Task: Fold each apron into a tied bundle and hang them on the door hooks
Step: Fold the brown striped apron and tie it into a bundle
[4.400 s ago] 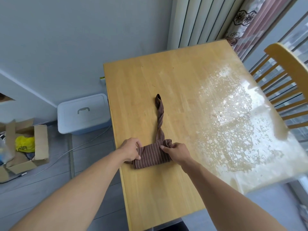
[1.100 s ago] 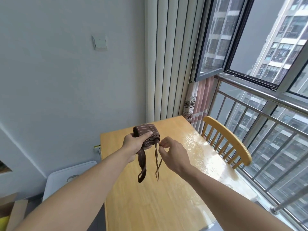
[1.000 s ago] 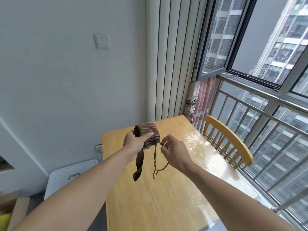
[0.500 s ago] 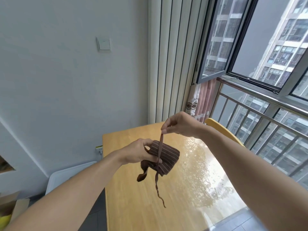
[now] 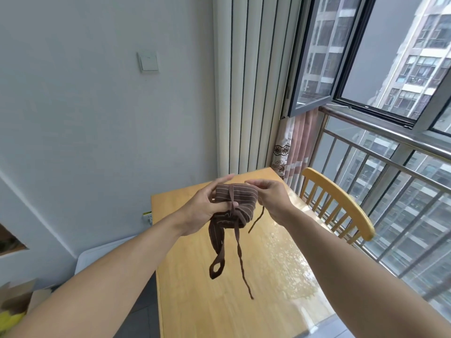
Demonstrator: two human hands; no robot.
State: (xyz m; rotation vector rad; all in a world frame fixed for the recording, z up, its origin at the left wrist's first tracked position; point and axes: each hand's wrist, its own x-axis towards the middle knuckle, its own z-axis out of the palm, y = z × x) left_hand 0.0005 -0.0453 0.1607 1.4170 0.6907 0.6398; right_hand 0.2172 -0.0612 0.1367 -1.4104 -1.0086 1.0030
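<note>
Mid-frame, above the wooden table (image 5: pixel 195 301), my left hand (image 5: pixel 202 211) grips the folded brown apron (image 5: pixel 238 198) — thumb pinning its cord — while my right hand (image 5: pixel 271 198) pinches the cord's other end.

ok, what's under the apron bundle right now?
The apron bundle is held in the air above the wooden table; a wide strap loop and thin tie dangle beneath. The left hand covers its left underside.

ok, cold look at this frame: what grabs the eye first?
The brown striped apron bundle, held in mid-air above the wooden table between the left hand and right hand, its ties dangling below. Then the open window at upper right, with a yellow chair beneath it.
</note>
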